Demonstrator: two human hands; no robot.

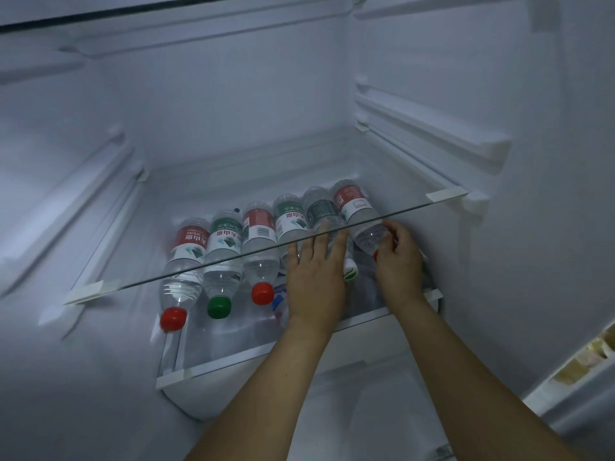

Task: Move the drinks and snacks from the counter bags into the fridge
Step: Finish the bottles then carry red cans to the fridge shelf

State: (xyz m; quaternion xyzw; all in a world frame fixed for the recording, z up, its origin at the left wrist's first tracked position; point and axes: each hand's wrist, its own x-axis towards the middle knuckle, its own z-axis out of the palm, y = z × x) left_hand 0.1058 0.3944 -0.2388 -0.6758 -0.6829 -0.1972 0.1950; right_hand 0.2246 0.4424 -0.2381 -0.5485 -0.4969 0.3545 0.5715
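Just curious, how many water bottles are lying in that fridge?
6, side by side on the lower shelf: first, second, third, fourth, fifth, sixth. More may be hidden.

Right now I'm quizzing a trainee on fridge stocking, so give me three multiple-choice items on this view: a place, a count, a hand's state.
1. Where do the bottles lie? A below the glass shelf; B on top of it; C in the door.
2. How many bottles? A four; B eight; C six.
3. What does the right hand do? A hangs idle; B grips the rightmost bottle; C presses the wall.

Key: 1 A, they show through the glass; 2 C, six lie side by side; 3 B, its fingers curl round the neck end.
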